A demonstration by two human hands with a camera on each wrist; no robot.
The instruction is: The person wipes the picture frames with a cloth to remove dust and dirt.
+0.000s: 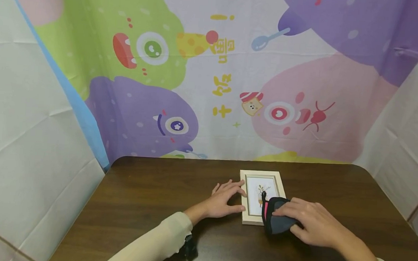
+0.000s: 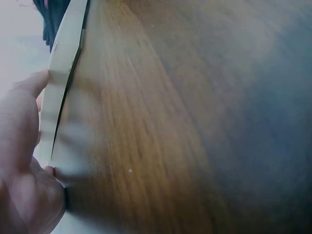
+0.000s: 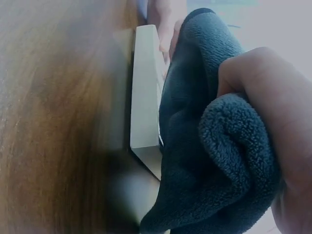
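A cream picture frame (image 1: 259, 220) lies flat on the brown table, with a plant print (image 1: 255, 189) behind its front. My left hand (image 1: 222, 199) rests at the frame's left edge, fingers spread onto the border and thumb against the side. In the left wrist view, the thumb (image 2: 34, 84) touches the frame's side (image 2: 58, 97). My right hand (image 1: 314, 223) grips a folded dark grey cleaning cloth (image 1: 280, 224) with black trim over the frame's lower right part. Seen from the right wrist, the plush cloth (image 3: 190, 126) bunches under the fingers and hides much of the frame (image 3: 145, 92).
The dark wooden table (image 1: 147, 194) extends around both hands. Behind it hangs a curtain (image 1: 223, 135) printed with cartoon monsters. Pale fabric walls (image 1: 39, 136) stand at both sides.
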